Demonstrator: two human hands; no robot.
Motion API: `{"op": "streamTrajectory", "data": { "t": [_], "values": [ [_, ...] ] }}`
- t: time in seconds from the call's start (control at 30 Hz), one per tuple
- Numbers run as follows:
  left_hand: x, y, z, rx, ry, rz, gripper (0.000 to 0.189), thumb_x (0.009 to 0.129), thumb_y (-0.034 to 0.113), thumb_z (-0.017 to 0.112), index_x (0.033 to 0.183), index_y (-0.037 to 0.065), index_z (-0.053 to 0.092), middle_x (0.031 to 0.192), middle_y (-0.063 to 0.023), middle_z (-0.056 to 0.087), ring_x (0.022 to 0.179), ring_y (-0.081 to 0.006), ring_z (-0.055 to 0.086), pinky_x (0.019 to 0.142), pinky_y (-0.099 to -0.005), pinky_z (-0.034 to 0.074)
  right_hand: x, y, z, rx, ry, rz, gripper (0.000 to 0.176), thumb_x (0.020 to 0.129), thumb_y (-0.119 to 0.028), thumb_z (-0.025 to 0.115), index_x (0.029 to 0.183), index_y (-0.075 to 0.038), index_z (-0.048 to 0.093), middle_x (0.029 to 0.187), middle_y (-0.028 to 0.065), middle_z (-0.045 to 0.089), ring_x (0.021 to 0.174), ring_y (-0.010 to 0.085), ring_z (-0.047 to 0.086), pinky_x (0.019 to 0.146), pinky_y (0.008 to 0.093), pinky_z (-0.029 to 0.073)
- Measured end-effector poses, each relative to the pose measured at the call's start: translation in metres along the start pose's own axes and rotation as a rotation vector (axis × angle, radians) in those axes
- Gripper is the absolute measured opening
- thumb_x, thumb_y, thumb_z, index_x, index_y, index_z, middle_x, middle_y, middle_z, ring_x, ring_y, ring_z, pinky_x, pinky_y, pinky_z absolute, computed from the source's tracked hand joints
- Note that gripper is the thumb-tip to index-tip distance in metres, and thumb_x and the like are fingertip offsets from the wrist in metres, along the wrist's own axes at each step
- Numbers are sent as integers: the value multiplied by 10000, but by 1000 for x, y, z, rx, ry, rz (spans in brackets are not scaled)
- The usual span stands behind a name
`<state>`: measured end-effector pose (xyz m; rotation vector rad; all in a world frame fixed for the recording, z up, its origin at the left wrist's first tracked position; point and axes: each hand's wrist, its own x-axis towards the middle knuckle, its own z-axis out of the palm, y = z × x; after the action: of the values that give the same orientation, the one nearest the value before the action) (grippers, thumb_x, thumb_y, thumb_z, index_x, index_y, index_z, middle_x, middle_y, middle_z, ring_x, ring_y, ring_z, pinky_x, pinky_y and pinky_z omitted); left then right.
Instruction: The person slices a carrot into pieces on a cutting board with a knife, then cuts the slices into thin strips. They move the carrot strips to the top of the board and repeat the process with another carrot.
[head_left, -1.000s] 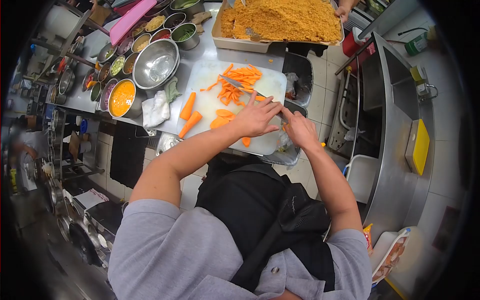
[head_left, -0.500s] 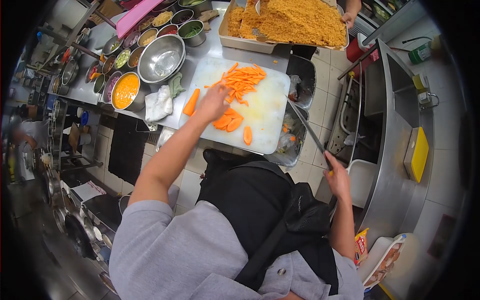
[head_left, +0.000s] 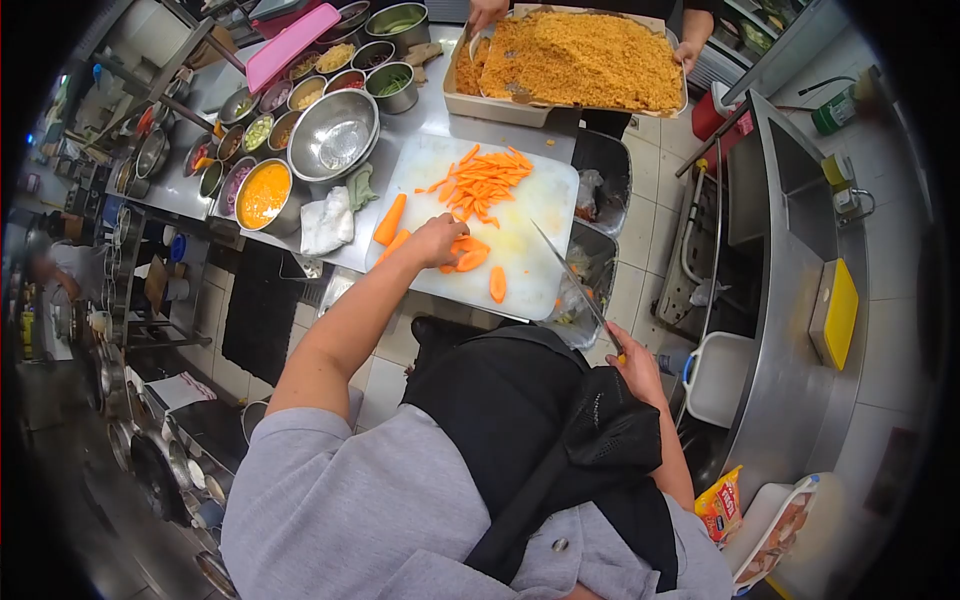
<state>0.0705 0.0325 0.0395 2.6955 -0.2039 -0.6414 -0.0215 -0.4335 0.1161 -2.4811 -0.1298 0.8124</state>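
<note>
On the white cutting board, my left hand is curled over some carrot slices, its fingers and thumb closed about them. A pile of carrot sticks lies just beyond that hand. To its left rests a tapered carrot piece, and a single slice sits apart near the front edge. My right hand grips the handle of a long knife. The blade slants up and left, its tip over the right part of the board.
A steel bowl, a pot of orange liquid and several ingredient containers stand at the left. A folded white cloth lies beside the board. Another person's hands hold a large tray of orange crumbs. Bins stand below the board's right edge.
My left hand has come nearer, from beside the carrot sticks onto the slices. My right hand has moved left and down, bringing the knife tip over the board. A second hand of the other person appears.
</note>
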Motion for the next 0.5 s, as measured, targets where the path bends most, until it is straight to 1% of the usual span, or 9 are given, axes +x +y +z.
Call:
{"op": "streamTrajectory", "data": {
  "t": [0.07, 0.13, 0.2, 0.23, 0.3, 0.33, 0.4, 0.43, 0.5],
  "values": [
    [4, -7, 6, -7, 42, 20, 704, 703, 183, 863, 1366, 147, 627, 1290, -178, 591, 1206, -386, 591, 1041, -444, 517, 6, 6, 5, -6, 1, -12, 707, 875, -107, 737, 1530, -231, 504, 1337, 154, 680, 1184, 404, 646, 993, 470, 506],
    [3, -5, 4, -16, 82, 40, 669, 713, 183, 849, 1347, 135, 642, 1267, -184, 602, 1195, -385, 600, 1036, -443, 518, 10, 15, 13, 27, 12, -75, 717, 874, -115, 743, 1536, -232, 494, 1319, 158, 688, 1176, 405, 648, 978, 473, 512],
    [-1, 2, 5, 62, 87, -14, 601, 748, 196, 821, 1319, 111, 654, 1281, -178, 601, 1201, -372, 601, 1030, -441, 524, 12, 20, 18, 21, 12, -87, 727, 870, -117, 750, 1539, -232, 488, 1308, 157, 692, 1170, 405, 650, 967, 473, 515],
    [-7, 5, 6, 63, 88, -15, 601, 748, 196, 821, 1319, 111, 654, 1281, -178, 601, 1201, -372, 601, 1030, -441, 524, 12, 21, 20, 15, 7, -94, 738, 867, -119, 757, 1542, -233, 482, 1298, 155, 696, 1164, 405, 653, 957, 474, 517],
    [-20, 10, 6, 109, 179, 3, 539, 792, 202, 797, 1304, 102, 661, 1284, -155, 612, 1197, -358, 605, 1010, -442, 534, 13, 23, 22, 24, 12, -114, 749, 860, -122, 767, 1543, -233, 480, 1295, 152, 697, 1157, 400, 657, 950, 472, 520],
    [-25, 13, 5, 110, 177, 4, 539, 792, 202, 797, 1304, 102, 661, 1284, -155, 612, 1197, -358, 605, 1010, -442, 534, 13, 25, 23, 32, 18, -133, 760, 854, -126, 777, 1545, -234, 477, 1292, 149, 698, 1149, 394, 662, 943, 469, 522],
    [-34, 16, 5, 74, 263, -59, 496, 822, 181, 788, 1297, 121, 659, 1258, -123, 609, 1202, -333, 593, 978, -442, 549, 14, 26, 25, 30, 10, -114, 768, 850, -125, 782, 1546, -235, 476, 1291, 147, 698, 1139, 390, 667, 936, 468, 524],
    [-35, 16, 6, 75, 260, -59, 496, 822, 181, 788, 1297, 121, 659, 1258, -123, 609, 1202, -333, 593, 978, -442, 549, 16, 27, 26, 27, 4, -96, 776, 845, -124, 788, 1547, -235, 475, 1291, 144, 698, 1128, 385, 671, 929, 467, 526],
    [-39, 19, 8, 61, 269, -102, 459, 807, 192, 798, 1239, 115, 662, 1228, -117, 618, 1198, -323, 593, 956, -441, 553, 18, 30, 29, 42, 17, -114, 776, 843, -126, 791, 1545, -234, 478, 1290, 145, 699, 1116, 382, 676, 923, 464, 530]
  ]
}}
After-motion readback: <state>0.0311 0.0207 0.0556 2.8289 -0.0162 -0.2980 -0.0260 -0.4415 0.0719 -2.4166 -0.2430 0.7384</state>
